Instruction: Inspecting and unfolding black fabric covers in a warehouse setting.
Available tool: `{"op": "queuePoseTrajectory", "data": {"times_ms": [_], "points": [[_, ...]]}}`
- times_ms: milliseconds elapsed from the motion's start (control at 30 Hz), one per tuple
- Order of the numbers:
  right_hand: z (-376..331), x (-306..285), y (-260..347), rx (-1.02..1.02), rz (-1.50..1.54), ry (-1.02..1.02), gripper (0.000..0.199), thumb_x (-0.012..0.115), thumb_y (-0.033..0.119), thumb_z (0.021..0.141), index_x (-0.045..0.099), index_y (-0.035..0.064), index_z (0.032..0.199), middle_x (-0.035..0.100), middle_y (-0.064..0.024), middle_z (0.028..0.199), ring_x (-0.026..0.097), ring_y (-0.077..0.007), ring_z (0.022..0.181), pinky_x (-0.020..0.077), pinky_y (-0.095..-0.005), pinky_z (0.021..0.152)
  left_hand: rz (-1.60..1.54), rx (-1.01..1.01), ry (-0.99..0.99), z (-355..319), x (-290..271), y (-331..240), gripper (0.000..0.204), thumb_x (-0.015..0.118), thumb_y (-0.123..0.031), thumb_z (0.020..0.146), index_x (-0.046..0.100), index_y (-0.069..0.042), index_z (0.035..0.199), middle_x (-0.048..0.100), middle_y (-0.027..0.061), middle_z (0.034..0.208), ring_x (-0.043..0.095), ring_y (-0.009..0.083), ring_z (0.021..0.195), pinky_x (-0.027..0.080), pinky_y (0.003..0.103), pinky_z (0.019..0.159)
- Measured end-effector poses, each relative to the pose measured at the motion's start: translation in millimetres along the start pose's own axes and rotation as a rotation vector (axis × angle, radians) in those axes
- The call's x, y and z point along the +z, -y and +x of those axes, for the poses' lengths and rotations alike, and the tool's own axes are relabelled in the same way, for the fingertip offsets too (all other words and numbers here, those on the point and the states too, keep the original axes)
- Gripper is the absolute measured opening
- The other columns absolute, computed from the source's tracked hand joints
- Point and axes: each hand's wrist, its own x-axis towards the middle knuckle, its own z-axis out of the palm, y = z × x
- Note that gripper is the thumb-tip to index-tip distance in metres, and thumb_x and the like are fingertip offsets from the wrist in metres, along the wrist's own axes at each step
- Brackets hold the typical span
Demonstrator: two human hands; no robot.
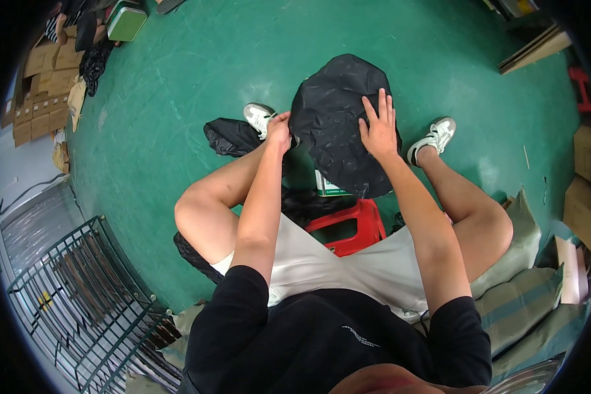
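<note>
A large black plastic bag (331, 118), crumpled and rounded, sits between my knees over the green floor. My left hand (280, 130) grips the bag's left edge with closed fingers. My right hand (379, 125) lies flat on the bag's right side, fingers spread. Under the bag's lower edge a small green and white box (328, 188) shows. I sit on a red plastic stool (348, 226). A second black bag (230, 138) lies on the floor beside my left shoe (259, 118).
A dark green wire rack (79, 295) stands at lower left. Flattened cardboard boxes (43, 85) pile at upper left, more cardboard (581, 197) at right. Grey-green sacks (525, 289) lie behind my right thigh. A green-lidded case (126, 23) sits at the top.
</note>
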Motion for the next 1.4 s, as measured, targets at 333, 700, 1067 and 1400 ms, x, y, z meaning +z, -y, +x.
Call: {"op": "queuePoseTrajectory", "data": {"times_ms": [333, 700, 1067, 1400], "points": [[-11, 0, -11, -0.03, -0.112, 0.083, 0.059, 0.056, 0.021, 0.09, 0.037, 0.0166, 0.146, 0.016, -0.0168, 0.158, 0.016, -0.0388, 0.145, 0.0188, -0.0529, 0.115, 0.331, -0.463, 0.087, 40, 71, -67, 0.061, 0.052, -0.061, 0.09, 0.067, -0.004, 0.106, 0.069, 0.0081, 0.103, 0.065, 0.0209, 0.089, 0.051, 0.035, 0.082], [-9, 3, 1, -0.007, -0.153, 0.022, 0.057, 0.055, 0.019, 0.09, 0.04, 0.0161, 0.145, 0.021, -0.0162, 0.157, 0.021, -0.0386, 0.143, 0.021, -0.0507, 0.115, 0.017, -0.304, 0.503, 54, 102, -110, 0.037, 0.056, -0.034, 0.097, 0.066, 0.0, 0.108, 0.068, 0.0137, 0.109, 0.066, 0.0252, 0.099, 0.052, 0.041, 0.091], [-20, 4, 9, -0.003, -0.161, 0.03, 0.059, 0.054, 0.02, 0.09, 0.038, 0.0143, 0.146, 0.023, -0.0154, 0.156, 0.023, -0.0374, 0.143, 0.0209, -0.0502, 0.115, 0.451, 0.023, -0.186, 101, 77, -37, 0.044, 0.065, -0.034, 0.091, 0.066, 0.008, 0.104, 0.068, 0.0208, 0.104, 0.064, 0.0272, 0.095, 0.048, 0.04, 0.086], [-16, 17, -22, 0.918, 0.501, -0.196, 0.05, 0.046, 0.036, 0.098, 0.052, -0.0055, 0.126, 0.056, -0.0286, 0.123, 0.052, -0.0427, 0.116, 0.0394, -0.0444, 0.101, 0.653, 0.006, -0.199, 103, 34, -2, 0.071, 0.052, -0.056, 0.093, 0.063, 0.014, 0.104, 0.066, 0.0255, 0.102, 0.064, 0.0316, 0.096, 0.047, 0.042, 0.085]]}}
